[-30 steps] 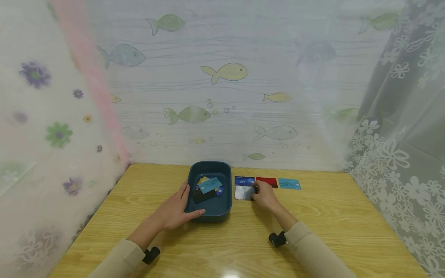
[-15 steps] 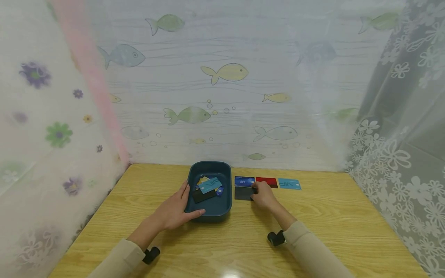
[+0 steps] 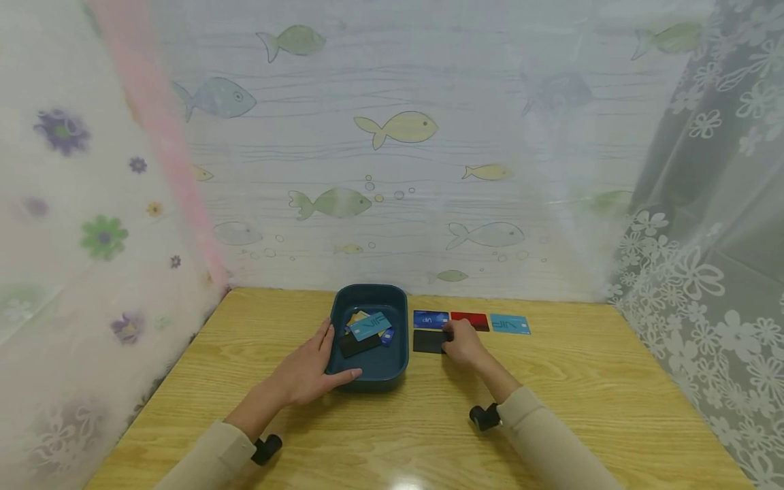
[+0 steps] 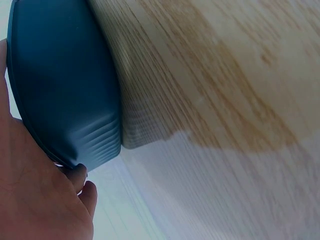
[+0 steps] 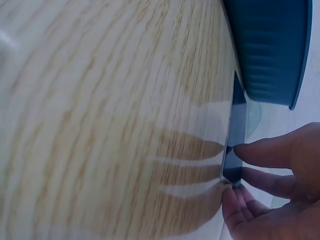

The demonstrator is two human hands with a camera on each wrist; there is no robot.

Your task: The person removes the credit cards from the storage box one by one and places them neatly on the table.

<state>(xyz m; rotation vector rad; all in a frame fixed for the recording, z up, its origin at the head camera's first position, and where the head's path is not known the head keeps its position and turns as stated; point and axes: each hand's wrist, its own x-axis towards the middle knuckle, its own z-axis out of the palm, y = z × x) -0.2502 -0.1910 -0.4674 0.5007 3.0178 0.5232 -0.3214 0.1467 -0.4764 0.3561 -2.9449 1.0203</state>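
A dark teal bin (image 3: 392, 371) holds a loose pile of cards, with a light blue VIP card (image 3: 370, 327) on top and a black card (image 3: 360, 345) in front. My left hand (image 3: 305, 367) rests along the bin's left side, thumb over its front rim. To the right of the bin, my right hand (image 3: 467, 346) pinches the right end of another black card (image 3: 428, 341), which lies on the table. In the right wrist view, thumb and fingers meet that dark card (image 5: 236, 130) at its edges.
Behind the black card lie a blue VIP card (image 3: 431, 319), a red card (image 3: 474, 321) and a light blue card (image 3: 510, 324) in a row. The wooden table (image 3: 392, 435) ends at a fish-print curtain (image 3: 392, 170); patterned sheets hang at both sides.
The card in my right hand has gone from shiny silver to dark as its glare faded. My right wrist has shifted slightly left. The left hand and bin stay put.
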